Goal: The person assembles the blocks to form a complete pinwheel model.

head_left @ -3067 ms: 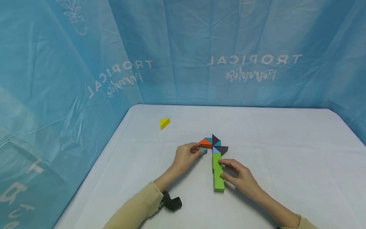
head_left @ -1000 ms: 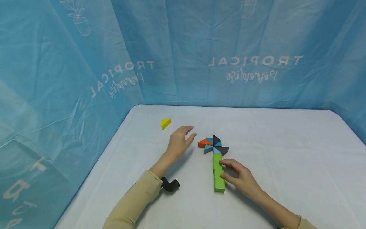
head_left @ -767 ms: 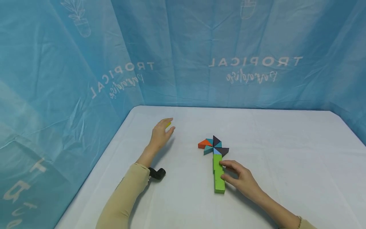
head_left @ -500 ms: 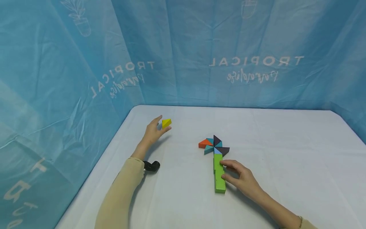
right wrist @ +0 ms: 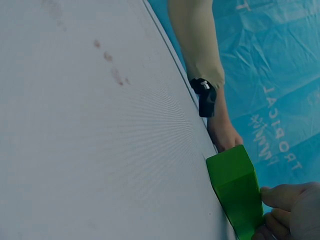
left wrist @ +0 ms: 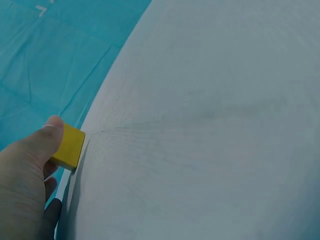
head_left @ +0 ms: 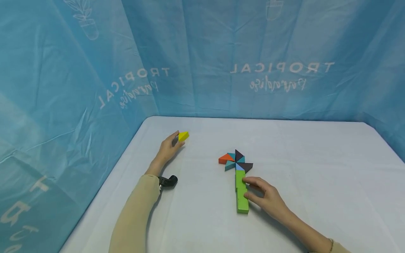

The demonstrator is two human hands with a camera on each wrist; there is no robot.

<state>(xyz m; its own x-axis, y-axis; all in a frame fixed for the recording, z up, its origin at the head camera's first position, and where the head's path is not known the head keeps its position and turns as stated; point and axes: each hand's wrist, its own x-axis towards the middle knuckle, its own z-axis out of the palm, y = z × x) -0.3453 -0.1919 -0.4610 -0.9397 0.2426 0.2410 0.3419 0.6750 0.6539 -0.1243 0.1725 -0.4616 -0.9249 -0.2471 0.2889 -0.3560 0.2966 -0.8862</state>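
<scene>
At the far left of the table in the head view, my left hand [head_left: 167, 149] pinches a yellow triangular block [head_left: 183, 136] between thumb and fingers; the left wrist view shows the thumb against the yellow block [left wrist: 70, 146]. My right hand [head_left: 269, 196] rests beside two green blocks [head_left: 242, 202] set end to end, fingertips and thumb at their right side. Beyond them, small wedges form a pinwheel: an orange block [head_left: 226, 158], a teal block [head_left: 230, 165], a dark block [head_left: 246, 166], a light blue block [head_left: 239, 167] and others. The right wrist view shows a green block [right wrist: 234, 185] close up.
A white cloth-covered table [head_left: 316, 175] spreads beneath everything. Behind it and at the sides hangs a blue printed curtain [head_left: 202, 63]. A black wrist camera [head_left: 168, 182] sits at the left sleeve.
My left hand set the teal wedge into the pinwheel, let go, moved left and away to the yellow triangular block, and now pinches it. My right hand has stayed by the green blocks.
</scene>
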